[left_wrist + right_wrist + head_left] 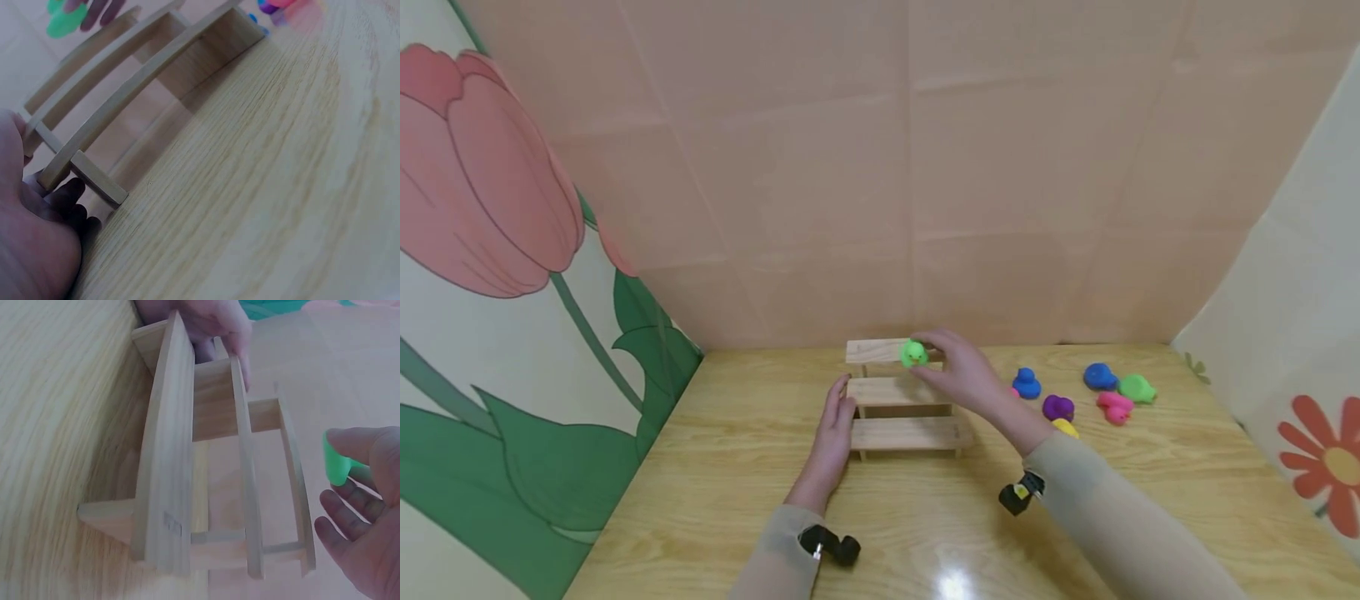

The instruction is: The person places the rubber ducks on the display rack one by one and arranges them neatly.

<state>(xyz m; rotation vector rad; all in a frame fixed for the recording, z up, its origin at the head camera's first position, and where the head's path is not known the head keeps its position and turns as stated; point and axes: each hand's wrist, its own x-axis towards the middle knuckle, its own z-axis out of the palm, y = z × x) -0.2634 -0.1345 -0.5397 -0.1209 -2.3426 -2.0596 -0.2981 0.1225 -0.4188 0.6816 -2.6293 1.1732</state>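
Duck (914,353) shows beak (917,357) only in head view, facing wearer; right hand (958,372) fingers pinch it; left hand (832,427) grips crosswise rack (910,432).

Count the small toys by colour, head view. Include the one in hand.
Green: 2 (green toy duck in the right hand, green toy)
Blue: 2 (left blue toy, right blue toy)
Pink: 2 (pink toy, mostly hidden pink toy)
Purple: 1 (purple toy)
Yellow: 1 (yellow toy, partly hidden)
Total: 8 visible

Green toy (336,467) partly behind thumb (357,443)
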